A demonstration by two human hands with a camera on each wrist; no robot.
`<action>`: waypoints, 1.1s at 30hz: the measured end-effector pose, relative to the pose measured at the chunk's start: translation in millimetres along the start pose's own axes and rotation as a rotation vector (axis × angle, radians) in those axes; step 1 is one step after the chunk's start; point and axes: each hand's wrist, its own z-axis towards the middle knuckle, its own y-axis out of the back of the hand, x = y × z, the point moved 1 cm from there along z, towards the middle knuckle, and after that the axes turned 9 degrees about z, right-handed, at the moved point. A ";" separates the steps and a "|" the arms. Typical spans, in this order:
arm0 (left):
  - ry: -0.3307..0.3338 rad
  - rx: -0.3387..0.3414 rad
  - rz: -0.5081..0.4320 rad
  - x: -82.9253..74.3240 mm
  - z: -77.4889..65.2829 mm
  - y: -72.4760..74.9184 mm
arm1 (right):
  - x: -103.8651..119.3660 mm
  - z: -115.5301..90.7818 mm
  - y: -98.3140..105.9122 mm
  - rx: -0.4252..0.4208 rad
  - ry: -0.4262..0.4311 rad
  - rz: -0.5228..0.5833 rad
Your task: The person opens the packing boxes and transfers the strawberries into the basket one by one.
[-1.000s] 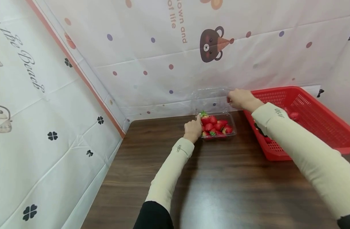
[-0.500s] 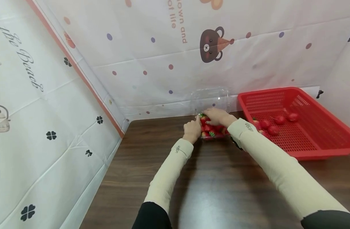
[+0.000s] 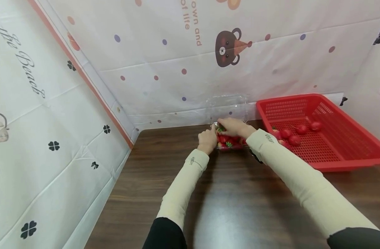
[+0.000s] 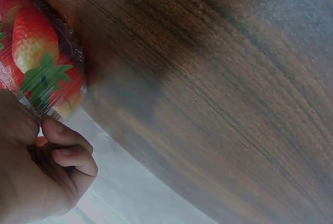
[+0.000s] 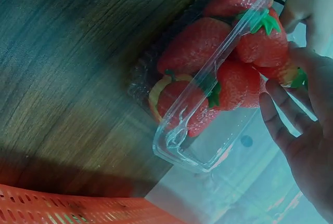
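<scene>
A clear plastic box point(image 5: 195, 162) of red strawberries point(image 5: 192, 44) stands at the back of the table, its transparent lid point(image 3: 226, 103) raised against the wall. My left hand point(image 3: 207, 141) pinches the box's left edge, with its other fingers curled in the left wrist view. From the right, my right hand point(image 3: 235, 127) reaches over the box. Its thumb and fingers are around a strawberry point(image 5: 282, 73) with green leaves at the box's back left corner. The hand hides some of the fruit in the head view.
To the right of the box stands a red perforated basket point(image 3: 345, 138), with several round red fruits point(image 3: 294, 139) at its left side. A printed white sheet point(image 3: 165, 58) covers the walls behind and left. The brown wooden table point(image 3: 233, 193) extends towards me.
My right hand has come down and left from beside the lid to the strawberries, then stayed there. My left hand keeps its place at the box's edge.
</scene>
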 end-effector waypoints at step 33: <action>-0.037 -0.031 -0.042 1.3 -7.3 4.9 | -25.7 -56.4 126.2 -0.065 -0.101 -0.194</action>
